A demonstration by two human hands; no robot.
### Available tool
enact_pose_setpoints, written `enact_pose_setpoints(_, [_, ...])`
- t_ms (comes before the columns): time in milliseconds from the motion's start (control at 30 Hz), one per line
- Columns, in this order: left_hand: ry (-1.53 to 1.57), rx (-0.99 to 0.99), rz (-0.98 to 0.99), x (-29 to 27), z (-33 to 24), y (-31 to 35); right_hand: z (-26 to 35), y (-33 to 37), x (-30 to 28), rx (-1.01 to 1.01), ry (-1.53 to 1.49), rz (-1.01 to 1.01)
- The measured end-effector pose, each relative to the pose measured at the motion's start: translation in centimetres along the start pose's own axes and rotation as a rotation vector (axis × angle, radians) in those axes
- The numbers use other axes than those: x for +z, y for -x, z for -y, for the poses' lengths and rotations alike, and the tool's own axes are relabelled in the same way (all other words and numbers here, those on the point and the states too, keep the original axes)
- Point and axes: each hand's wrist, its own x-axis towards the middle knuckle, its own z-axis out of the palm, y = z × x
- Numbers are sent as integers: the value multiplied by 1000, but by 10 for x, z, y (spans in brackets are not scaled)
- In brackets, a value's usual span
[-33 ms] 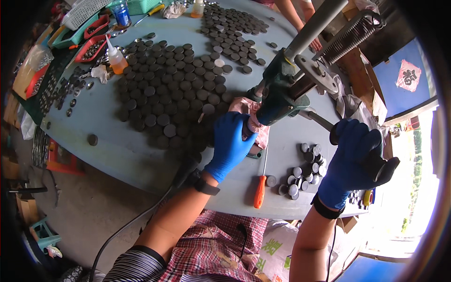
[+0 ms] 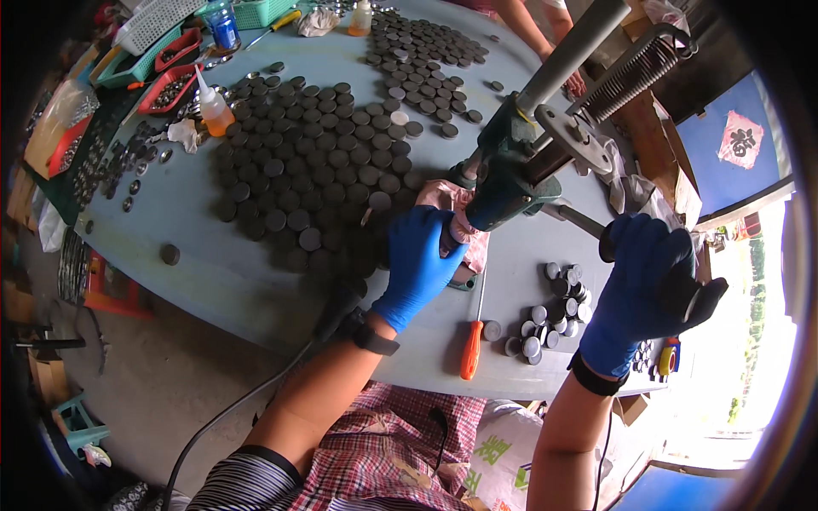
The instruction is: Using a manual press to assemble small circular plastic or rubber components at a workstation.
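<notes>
A green hand press (image 2: 511, 162) stands on the table, with pink cloth (image 2: 445, 196) wrapped around its lower part. My left hand (image 2: 422, 264), in a blue glove, reaches in under the ram. Its thumb and fingers close on a small dark round piece (image 2: 447, 243), mostly hidden by the glove. Off to the right, my right hand (image 2: 635, 285), also gloved in blue, is wrapped round the black-ended press lever (image 2: 584, 221). Dark round caps (image 2: 298, 170) lie thickly to the left of the press. A smaller pile of caps (image 2: 558, 311) sits between my hands.
An orange-handled screwdriver (image 2: 471, 349) lies in front of the press. Farther left are a glue bottle (image 2: 213, 111), red trays (image 2: 170, 89) and green baskets (image 2: 128, 72). A black cable (image 2: 230, 404) hangs near my left forearm. Another person's arm (image 2: 528, 30) shows at the far side.
</notes>
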Motion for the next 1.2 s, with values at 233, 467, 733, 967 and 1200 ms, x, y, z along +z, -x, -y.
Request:
enact_pose_setpoints(233, [-24,-16,0,-20,-19,8,-24,-76,-15,53,463,-376])
enact_pose_setpoints(467, [-59,-64,172,-79,-66,22,-19,63,17,207,782,-376])
enact_pose_setpoints(733, [-164,127,438,-99,-103,40,-41,178,57,721,309,-238])
enact_pose_setpoints(967, [109,105,501,-108,-111,38,-15,194,52,798,45,-339])
enact_pose_setpoints(1200, [157,6,485,-110,-112,38,6,222,36,936,-127,-253])
